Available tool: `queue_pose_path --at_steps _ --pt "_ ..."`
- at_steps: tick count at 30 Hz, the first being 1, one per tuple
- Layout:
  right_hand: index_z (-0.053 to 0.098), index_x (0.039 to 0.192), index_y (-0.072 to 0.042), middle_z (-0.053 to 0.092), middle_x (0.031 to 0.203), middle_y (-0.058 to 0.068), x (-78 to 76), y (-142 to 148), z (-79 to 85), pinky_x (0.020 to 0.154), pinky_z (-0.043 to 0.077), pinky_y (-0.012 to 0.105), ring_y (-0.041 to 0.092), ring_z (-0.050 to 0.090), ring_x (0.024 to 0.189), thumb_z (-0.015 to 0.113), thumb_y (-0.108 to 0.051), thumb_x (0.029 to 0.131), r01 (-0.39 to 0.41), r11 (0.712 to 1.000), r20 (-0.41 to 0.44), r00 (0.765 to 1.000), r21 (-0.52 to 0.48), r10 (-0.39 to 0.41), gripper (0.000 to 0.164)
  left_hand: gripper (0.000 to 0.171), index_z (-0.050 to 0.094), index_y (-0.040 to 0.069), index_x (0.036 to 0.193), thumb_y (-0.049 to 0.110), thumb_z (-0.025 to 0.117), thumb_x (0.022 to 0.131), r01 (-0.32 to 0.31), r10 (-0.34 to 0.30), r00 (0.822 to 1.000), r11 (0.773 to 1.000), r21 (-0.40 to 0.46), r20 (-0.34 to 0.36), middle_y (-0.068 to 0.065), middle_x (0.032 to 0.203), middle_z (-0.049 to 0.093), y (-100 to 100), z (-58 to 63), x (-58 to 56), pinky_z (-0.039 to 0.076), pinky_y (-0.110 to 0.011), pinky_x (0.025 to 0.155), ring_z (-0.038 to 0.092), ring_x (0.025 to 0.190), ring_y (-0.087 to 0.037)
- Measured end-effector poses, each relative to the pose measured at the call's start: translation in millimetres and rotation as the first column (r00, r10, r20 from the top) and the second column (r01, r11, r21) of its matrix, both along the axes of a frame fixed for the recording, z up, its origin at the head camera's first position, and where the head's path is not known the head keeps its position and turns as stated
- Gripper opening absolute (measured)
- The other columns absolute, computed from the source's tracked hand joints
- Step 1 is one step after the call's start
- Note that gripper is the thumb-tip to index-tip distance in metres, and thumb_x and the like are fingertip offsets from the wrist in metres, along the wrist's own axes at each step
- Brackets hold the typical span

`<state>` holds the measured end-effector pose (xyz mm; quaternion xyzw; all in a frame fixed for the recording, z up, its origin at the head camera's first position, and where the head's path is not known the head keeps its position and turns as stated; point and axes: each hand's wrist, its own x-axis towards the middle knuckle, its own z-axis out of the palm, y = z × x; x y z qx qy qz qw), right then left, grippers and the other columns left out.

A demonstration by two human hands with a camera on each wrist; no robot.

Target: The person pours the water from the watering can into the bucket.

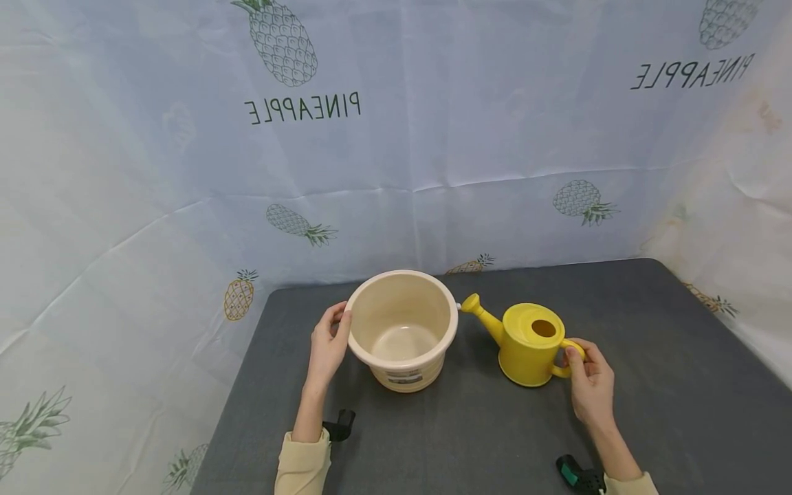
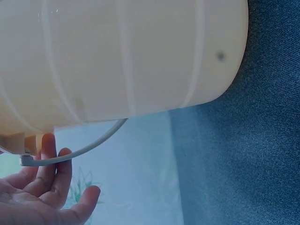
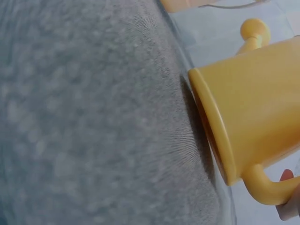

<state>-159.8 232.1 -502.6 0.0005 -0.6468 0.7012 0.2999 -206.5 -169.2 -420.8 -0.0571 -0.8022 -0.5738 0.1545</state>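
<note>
Bucket [image 1: 399, 302]: rim [image 1: 401, 364] is being pinched by left hand [image 1: 329, 340], fingers spread, apparently for steadiness.
Watering can [image 1: 526, 347]: is being held beside bucket by right hand [image 1: 590, 385], handle [image 3: 265, 187] pinched, presumably for control.

the left hand [image 1: 328, 347] holds a cream bucket [image 1: 399, 306] by its rim [image 1: 402, 362]. the right hand [image 1: 594, 388] grips a yellow watering can [image 1: 526, 354] by its handle [image 1: 562, 372] on a dark table [image 1: 458, 440].
</note>
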Motion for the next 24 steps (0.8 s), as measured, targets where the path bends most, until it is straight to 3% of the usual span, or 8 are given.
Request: queue_pose_path --at_steps 9,15,21,22,24 --pt "0.054 0.099 0.011 0.051 0.078 0.008 2.8 -3 10.1 0.060 0.043 0.015 0.017 0.047 0.069 0.051 0.001 0.087 0.011 0.997 0.028 1.000 -0.078 -0.009 0.016 0.037 0.051 0.005 0.120 0.028 0.048 0.091 0.007 -0.007 1.000 1.000 0.008 -0.005 -0.017 0.102 0.056 0 0.0 0.1 0.048 -0.028 0.062 0.060 0.083 -0.031" --pt "0.053 0.102 0.013 0.053 0.079 0.008 -5.9 13 -9.8 0.059 0.044 0.018 0.018 0.048 0.069 0.057 -0.009 0.086 -0.028 0.999 -0.046 0.999 -0.024 0.027 0.028 0.038 0.050 0.006 0.121 0.029 0.048 0.091 0.012 -0.012 1.000 1.000 0.002 0.020 -0.017 0.104 0.056 0 0.7 0.1 0.048 -0.025 0.060 0.060 0.081 -0.033" --pt "0.053 0.106 0.012 0.052 0.081 0.011 -24.9 39 -33.1 0.059 0.045 0.020 0.017 0.048 0.069 0.058 -0.010 0.086 -0.076 0.995 -0.083 0.994 -0.057 0.071 0.031 0.036 0.047 -0.003 0.122 0.017 0.047 0.092 0.027 -0.027 0.999 0.999 0.022 0.020 -0.026 0.103 0.054 5 17.7 9.8 0.046 -0.022 0.059 0.057 0.081 -0.041" --pt "0.054 0.106 0.012 0.052 0.081 0.012 -24.2 40 -27.5 0.060 0.045 0.020 0.017 0.048 0.069 0.057 -0.007 0.086 -0.127 0.988 -0.112 0.987 -0.092 0.116 0.028 0.035 0.047 -0.005 0.122 0.015 0.047 0.093 0.027 -0.027 0.999 0.999 0.024 0.020 -0.027 0.103 0.053 7 21.2 12.1 0.045 -0.021 0.059 0.057 0.081 -0.042" --pt "0.052 0.108 0.013 0.052 0.081 0.013 -28.8 47 -28.5 0.057 0.044 0.021 0.018 0.048 0.067 0.054 -0.001 0.086 -0.150 0.983 -0.123 0.983 -0.107 0.137 0.026 0.035 0.046 -0.007 0.122 0.012 0.046 0.093 0.021 -0.021 1.000 1.000 0.013 0.020 -0.028 0.103 0.053 10 27.0 16.3 0.045 -0.020 0.060 0.056 0.082 -0.042"
